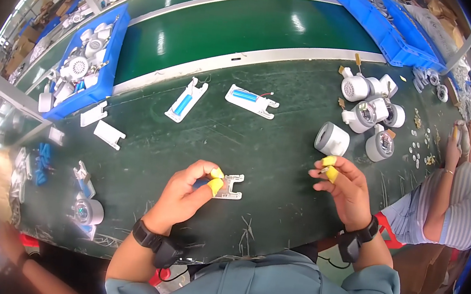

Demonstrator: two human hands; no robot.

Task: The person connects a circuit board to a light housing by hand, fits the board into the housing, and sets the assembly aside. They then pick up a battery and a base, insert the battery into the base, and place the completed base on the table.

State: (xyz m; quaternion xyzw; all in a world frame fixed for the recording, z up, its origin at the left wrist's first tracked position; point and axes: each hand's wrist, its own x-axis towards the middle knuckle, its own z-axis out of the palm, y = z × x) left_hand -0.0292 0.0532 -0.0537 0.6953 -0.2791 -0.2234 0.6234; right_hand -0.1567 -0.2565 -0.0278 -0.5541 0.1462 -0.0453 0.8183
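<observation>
- A dark green table (282,147), scratched along its near edge, spreads beneath both hands.
- Beyond it runs a glossy green conveyor belt (232,32), edged by a pale rail.
- At the upper right, a long blue crate (407,54) holds grey-white parts.
- At the left, a smaller blue crate (110,67) is heaped with round white heads, some with slotted faces.
- The left hand (187,191) is at the near middle of the table; its grip pinches the notched white housing between thumb and forefinger.
- The right hand (348,190) is raised to the right, well apart from that housing; its grip pinches a tiny piece at the fingertips.
- Past the right hand is a cluster of white cylindrical units (333,140), several showing round lens-like or slotted ends.
- Two white casings with blue cylinders, one slanted (187,101) and one lying more crosswise (251,101), rest on the table ahead of the hands.
- The notched white housing (234,187) lies just right of the left fingertips, its forked end pointing right.
- Yellow finger covers (214,187) cap the thumb and forefinger of each hand.
- The tiny piece (324,170) is too small to identify.
</observation>
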